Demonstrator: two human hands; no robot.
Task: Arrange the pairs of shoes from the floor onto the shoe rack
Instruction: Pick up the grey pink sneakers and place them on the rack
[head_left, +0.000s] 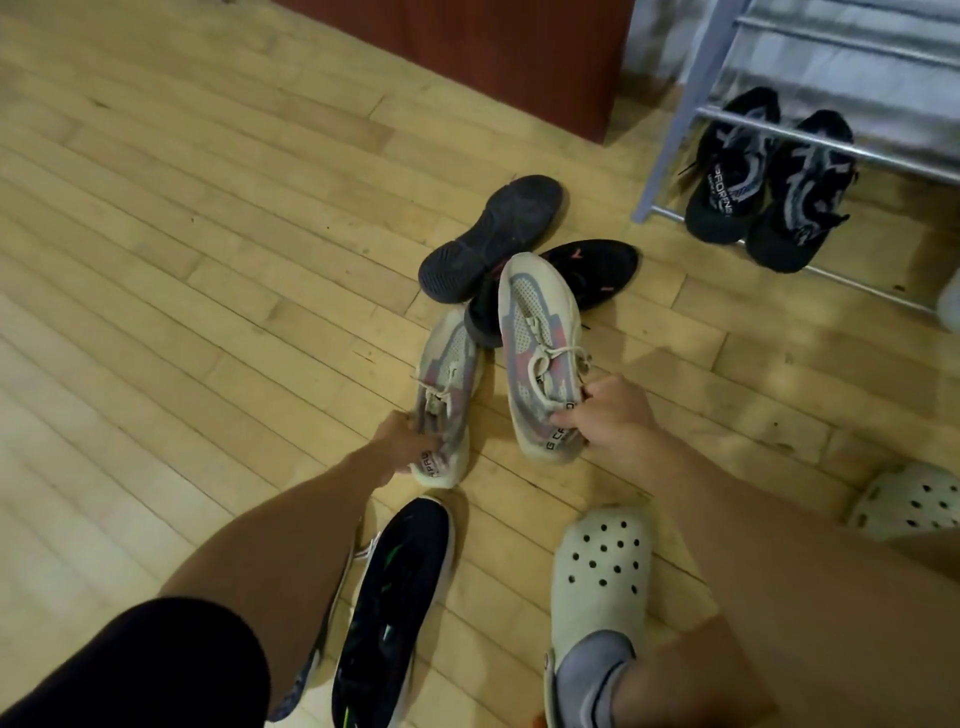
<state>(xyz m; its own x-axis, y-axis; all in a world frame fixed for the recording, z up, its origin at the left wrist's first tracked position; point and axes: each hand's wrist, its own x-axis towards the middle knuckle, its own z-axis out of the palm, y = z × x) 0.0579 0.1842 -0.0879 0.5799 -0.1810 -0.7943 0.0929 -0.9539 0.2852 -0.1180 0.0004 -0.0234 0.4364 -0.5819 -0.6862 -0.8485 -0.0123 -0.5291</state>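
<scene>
Fingers of the left hand (402, 441) curl round the heel of a pale grey-and-pink sneaker (447, 384) lying mid-way across the wooden floor (182, 260). Just right, the matching sneaker (535, 332), toe over a black sneaker (597, 270), is pinched at its collar by the right hand (613, 415). Near the floor's top right corner, a black-and-grey pair (722, 202) sits on the shoe rack (669, 140).

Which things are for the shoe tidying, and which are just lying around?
For the job: shoe rack; left pale sneaker, held by the left hand; right pale sneaker, held by the right hand; upturned black shoe; black shoe with pink; navy shoe; black-grey pair on the rack.
Just there: white clog on a foot; second white clog; red-brown furniture.
</scene>
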